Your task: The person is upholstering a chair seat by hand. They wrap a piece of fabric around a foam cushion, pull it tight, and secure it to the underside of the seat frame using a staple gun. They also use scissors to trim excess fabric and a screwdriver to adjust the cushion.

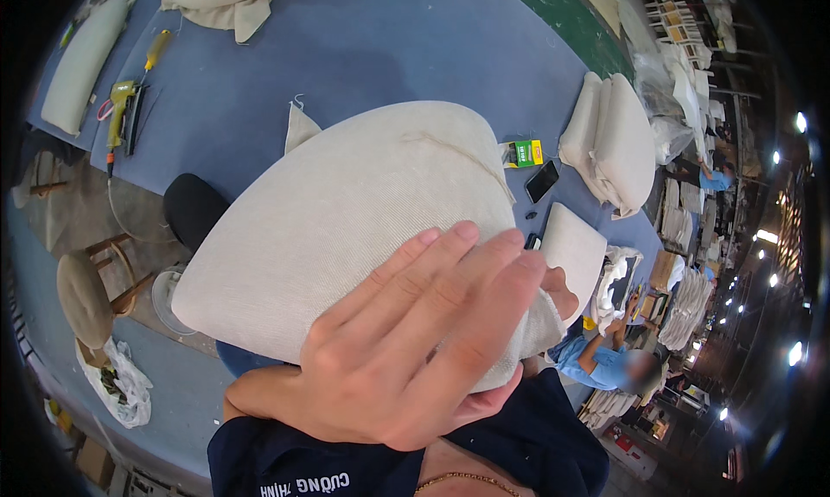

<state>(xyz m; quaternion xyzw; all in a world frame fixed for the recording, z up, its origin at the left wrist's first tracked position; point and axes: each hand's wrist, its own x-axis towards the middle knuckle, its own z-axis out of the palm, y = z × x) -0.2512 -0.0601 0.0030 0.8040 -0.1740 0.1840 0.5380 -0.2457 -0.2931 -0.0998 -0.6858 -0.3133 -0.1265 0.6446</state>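
Note:
A large cushion [346, 186] in cream woven fabric is tilted up in front of me, with a loose thread or seam line across its upper right. Across its lower right part lies my left hand [415, 341], back up, fingers stretched out and pressed on the fabric. My right hand [560, 294] is mostly hidden behind my left hand and the cushion. Only some fingers show, curled around folded cloth at the cushion's right edge. A pointed flap of fabric [300, 129] sticks out past the cushion's far side.
On the blue table [389, 39] are a staple gun [121, 112], a green-yellow box [523, 154], a phone [542, 182] and stacked cushions [609, 143]. Another padded piece [575, 246] lies at right. A round stool [85, 298] stands at left. A person in blue [596, 363] works at right.

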